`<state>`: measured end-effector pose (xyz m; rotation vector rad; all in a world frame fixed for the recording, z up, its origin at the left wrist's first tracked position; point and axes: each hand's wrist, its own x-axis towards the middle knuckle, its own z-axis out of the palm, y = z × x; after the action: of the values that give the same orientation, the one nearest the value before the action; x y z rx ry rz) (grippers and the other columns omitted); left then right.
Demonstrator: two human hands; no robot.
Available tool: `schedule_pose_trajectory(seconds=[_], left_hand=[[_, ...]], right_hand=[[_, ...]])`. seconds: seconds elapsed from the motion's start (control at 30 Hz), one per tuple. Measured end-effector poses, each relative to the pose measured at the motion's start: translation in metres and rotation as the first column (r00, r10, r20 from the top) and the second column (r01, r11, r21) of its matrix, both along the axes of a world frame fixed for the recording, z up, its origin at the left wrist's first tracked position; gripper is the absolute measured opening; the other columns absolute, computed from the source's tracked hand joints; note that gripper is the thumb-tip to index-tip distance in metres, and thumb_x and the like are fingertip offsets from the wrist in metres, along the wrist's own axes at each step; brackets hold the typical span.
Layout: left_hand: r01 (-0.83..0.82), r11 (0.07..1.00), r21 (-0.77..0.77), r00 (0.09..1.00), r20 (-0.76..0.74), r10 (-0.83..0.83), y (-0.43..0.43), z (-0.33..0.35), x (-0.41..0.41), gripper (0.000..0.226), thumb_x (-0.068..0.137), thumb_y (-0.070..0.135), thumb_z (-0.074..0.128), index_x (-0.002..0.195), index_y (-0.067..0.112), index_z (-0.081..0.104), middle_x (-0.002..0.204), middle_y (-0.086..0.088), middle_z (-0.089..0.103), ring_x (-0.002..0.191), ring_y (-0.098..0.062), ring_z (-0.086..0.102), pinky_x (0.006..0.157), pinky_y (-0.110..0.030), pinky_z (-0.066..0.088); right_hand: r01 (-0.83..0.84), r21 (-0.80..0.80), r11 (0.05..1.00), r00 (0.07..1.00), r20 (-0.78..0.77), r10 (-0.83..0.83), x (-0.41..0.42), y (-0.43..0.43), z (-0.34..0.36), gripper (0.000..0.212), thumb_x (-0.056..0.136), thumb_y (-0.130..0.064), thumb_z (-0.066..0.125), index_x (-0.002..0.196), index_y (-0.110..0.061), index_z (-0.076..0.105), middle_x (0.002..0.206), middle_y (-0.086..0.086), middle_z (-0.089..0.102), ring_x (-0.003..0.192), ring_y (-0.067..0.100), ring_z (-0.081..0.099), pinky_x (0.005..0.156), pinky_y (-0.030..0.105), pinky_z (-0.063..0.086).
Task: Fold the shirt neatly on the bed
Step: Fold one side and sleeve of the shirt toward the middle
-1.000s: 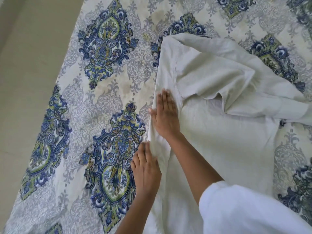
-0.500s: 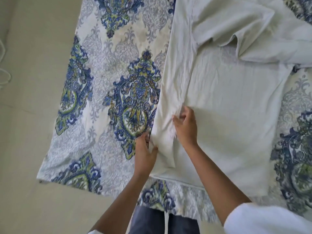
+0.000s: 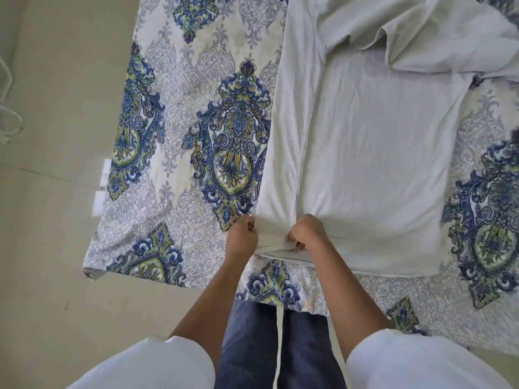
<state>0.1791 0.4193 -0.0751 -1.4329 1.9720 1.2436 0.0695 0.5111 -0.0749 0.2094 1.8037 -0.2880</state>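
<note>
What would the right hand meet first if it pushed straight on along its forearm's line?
Likely more of the shirt: the right hand, gripping its hem, points up-left along the folded side strip; beyond lies the patterned bedsheet.

No legible writing on my feed.
I see two white tags (image 3: 102,181) at the bed (image 3: 179,169) edge, too small to read.
</note>
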Motion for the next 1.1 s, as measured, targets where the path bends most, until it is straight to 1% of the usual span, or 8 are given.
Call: schedule_pose_trajectory(seconds=[0.07,0.13,0.27,0.33,0.53,0.8,0.93,1.1], left_hand=[[0.042,0.993,-0.107,0.998,0.044,-0.038,0.003,0.004,-0.001,0.020,0.082,-0.006,0.043,0.095,0.003,0.055,0.094,-0.010,0.057,0.088,-0.030,0.053,0.068,-0.031,0.040],[0.161,0.916,-0.368,0.985,0.009,-0.170,0.005,0.001,-0.006,0.028,0.079,-0.002,0.049,0.105,0.002,0.055,0.107,-0.013,0.056,0.099,-0.030,0.052,0.081,-0.038,0.045],[0.511,0.634,-0.581,0.764,-0.032,-0.644,0.016,-0.016,-0.040,0.053,0.086,0.017,0.051,0.135,0.000,0.040,0.142,-0.018,0.042,0.134,-0.033,0.037,0.111,-0.048,0.031],[0.668,0.494,-0.557,0.626,0.062,-0.777,0.020,-0.039,-0.043,0.062,0.092,0.033,0.040,0.144,0.003,0.028,0.150,-0.018,0.027,0.141,-0.033,0.022,0.117,-0.046,0.017],[0.700,0.436,-0.565,0.549,0.035,-0.835,0.022,-0.068,-0.017,0.055,0.099,0.041,0.016,0.147,0.014,0.021,0.151,-0.009,0.031,0.143,-0.024,0.016,0.115,-0.040,0.012],[0.668,0.427,-0.609,0.554,0.024,-0.832,0.009,-0.064,-0.032,0.058,0.099,0.040,0.010,0.150,0.014,0.011,0.158,-0.002,0.007,0.146,-0.019,0.008,0.115,-0.040,0.011],[0.686,0.396,-0.611,0.560,0.095,-0.823,-0.024,-0.067,-0.049,0.060,0.099,0.043,0.015,0.149,0.011,0.005,0.158,-0.003,0.004,0.146,-0.016,0.003,0.116,-0.037,0.009],[0.698,0.363,-0.618,0.553,0.142,-0.821,-0.020,-0.066,-0.034,0.062,0.098,0.045,0.019,0.150,0.012,0.009,0.158,-0.005,0.007,0.146,-0.018,0.003,0.118,-0.037,0.008]], right_hand=[[-0.056,0.030,0.998,0.998,0.038,0.055,0.000,0.003,0.007,0.016,0.082,-0.003,0.066,0.072,-0.003,0.054,0.068,0.008,0.060,0.058,0.021,0.062,0.045,0.020,0.048],[-0.153,0.055,0.987,0.966,-0.202,0.162,-0.008,0.002,0.017,0.011,0.085,-0.010,0.060,0.077,-0.004,0.055,0.077,0.006,0.060,0.077,0.026,0.061,0.062,0.027,0.050],[-0.346,-0.202,0.916,0.414,-0.909,-0.045,-0.019,-0.019,0.011,0.022,0.085,-0.017,0.047,0.095,-0.001,0.059,0.101,0.017,0.061,0.100,0.035,0.055,0.082,0.042,0.050],[-0.553,-0.260,0.792,0.375,-0.926,-0.042,-0.016,-0.033,-0.016,0.034,0.088,-0.018,0.042,0.112,-0.001,0.059,0.122,0.019,0.058,0.116,0.035,0.052,0.098,0.043,0.046],[-0.772,0.072,0.632,0.213,-0.907,0.364,-0.063,-0.050,-0.078,0.062,0.096,-0.043,0.026,0.146,-0.007,0.026,0.154,0.013,0.022,0.143,0.028,0.019,0.118,0.044,0.015],[-0.660,0.116,0.743,0.264,-0.889,0.373,-0.193,-0.122,-0.068,0.060,0.100,-0.042,0.020,0.149,-0.010,0.005,0.158,0.011,-0.001,0.146,0.025,-0.004,0.116,0.043,-0.005],[-0.797,0.142,0.587,0.154,-0.891,0.426,-0.151,-0.080,-0.072,0.056,0.098,-0.041,0.021,0.149,-0.019,0.012,0.159,0.005,0.008,0.146,0.025,0.003,0.115,0.048,0.000],[-0.625,0.163,0.764,0.295,-0.856,0.424,-0.184,-0.082,-0.064,0.055,0.099,-0.042,0.018,0.149,-0.024,0.004,0.159,0.005,-0.003,0.146,0.025,-0.007,0.113,0.053,-0.007]])
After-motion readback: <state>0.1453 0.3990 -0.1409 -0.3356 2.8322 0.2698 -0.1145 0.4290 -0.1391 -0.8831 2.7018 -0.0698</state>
